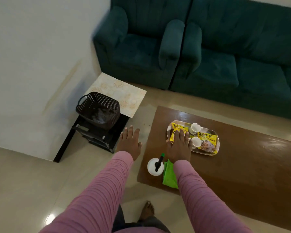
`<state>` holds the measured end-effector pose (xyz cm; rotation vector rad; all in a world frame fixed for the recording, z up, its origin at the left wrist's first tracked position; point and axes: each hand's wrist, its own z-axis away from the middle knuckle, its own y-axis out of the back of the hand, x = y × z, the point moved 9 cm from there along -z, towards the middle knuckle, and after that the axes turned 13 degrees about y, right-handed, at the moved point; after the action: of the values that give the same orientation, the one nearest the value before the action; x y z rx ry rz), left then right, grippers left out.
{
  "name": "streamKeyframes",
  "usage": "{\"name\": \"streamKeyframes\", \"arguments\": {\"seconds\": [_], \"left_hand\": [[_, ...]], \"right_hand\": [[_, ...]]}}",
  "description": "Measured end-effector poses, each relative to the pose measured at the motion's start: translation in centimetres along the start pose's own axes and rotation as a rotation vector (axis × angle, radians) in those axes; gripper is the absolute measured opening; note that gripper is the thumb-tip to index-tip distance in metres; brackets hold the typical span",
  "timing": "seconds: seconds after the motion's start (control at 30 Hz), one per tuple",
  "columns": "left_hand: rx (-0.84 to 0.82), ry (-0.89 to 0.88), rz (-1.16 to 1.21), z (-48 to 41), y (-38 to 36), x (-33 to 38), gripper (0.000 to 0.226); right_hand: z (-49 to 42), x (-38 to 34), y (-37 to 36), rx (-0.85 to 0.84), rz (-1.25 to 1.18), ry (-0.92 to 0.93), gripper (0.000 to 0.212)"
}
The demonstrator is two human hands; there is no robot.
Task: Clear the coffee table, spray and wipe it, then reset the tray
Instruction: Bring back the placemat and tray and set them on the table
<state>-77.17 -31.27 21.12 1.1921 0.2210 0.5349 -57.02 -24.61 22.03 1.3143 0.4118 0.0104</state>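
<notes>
A brown wooden coffee table fills the right side. On its far left part sits a shiny oval tray holding two yellow snack packets and two white cups. My right hand hovers flat over the tray's left end, fingers apart, covering part of one packet. My left hand is spread open over the floor left of the table, holding nothing. A white spray bottle with a black and green nozzle stands on the table's near left corner beside a folded green cloth.
A dark woven basket with crumpled contents rests on a low black stand to the left, next to a pale patterned board. Teal sofas line the far side. My bare foot is on the tiled floor.
</notes>
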Motion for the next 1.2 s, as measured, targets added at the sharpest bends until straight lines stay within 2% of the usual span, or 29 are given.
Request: {"name": "streamKeyframes", "arguments": {"seconds": [0.17, 0.57, 0.93, 1.2], "left_hand": [[0.011, 0.020, 0.046, -3.8, 2.5, -4.7, 0.065], [-0.041, -0.033, 0.019, -15.7, 7.6, -18.3, 0.063], [-0.093, -0.054, 0.020, -25.7, 9.4, -20.3, 0.064], [-0.136, 0.065, -0.027, -33.8, 9.5, -22.9, 0.065]], "right_hand": [[-3.8, -5.8, -1.0, -0.015, 0.025, 0.043, 0.063], [-12.2, -20.8, -3.6, -0.015, 0.019, -0.022, 0.065], [-20.7, -24.1, -5.6, -0.066, 0.039, -0.070, 0.065], [-30.0, -26.0, -9.1, -0.202, 0.015, 0.000, 0.065]]}}
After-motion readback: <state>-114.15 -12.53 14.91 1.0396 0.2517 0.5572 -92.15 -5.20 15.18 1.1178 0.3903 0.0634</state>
